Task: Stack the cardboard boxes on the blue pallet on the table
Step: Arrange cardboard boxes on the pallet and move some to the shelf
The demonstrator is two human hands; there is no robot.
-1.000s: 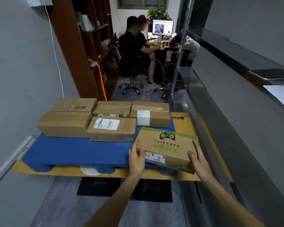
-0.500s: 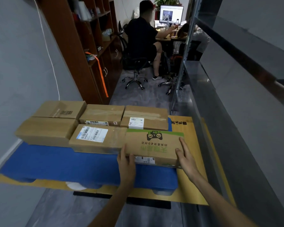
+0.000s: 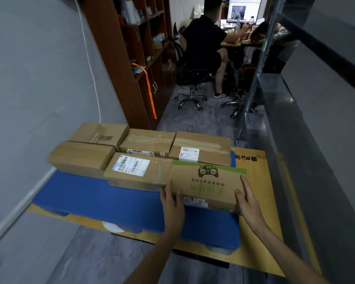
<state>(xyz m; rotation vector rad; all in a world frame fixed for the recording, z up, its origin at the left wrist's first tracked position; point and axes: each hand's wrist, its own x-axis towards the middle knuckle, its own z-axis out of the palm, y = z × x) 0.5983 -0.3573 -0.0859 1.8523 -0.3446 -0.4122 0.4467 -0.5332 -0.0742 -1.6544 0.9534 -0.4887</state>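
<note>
Now, green-printed box: centre-right of frame, at blue pallet's right front corner, touching labelled box on its left.
Long axis: left to right, spanning both hands.
Left hand: pressed flat on left end, fingers straight.
Right hand: pressed flat on right end, equally near.

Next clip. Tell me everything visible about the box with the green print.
The green-printed box is oblong brown cardboard, closed. On top it has a green band along the far edge, a black cat-face logo and green lettering, upside down to the camera. A white label shows on its near side. It lies level at the right end of the blue pallet, close against the labelled box. The left hand and right hand press its ends.
</note>
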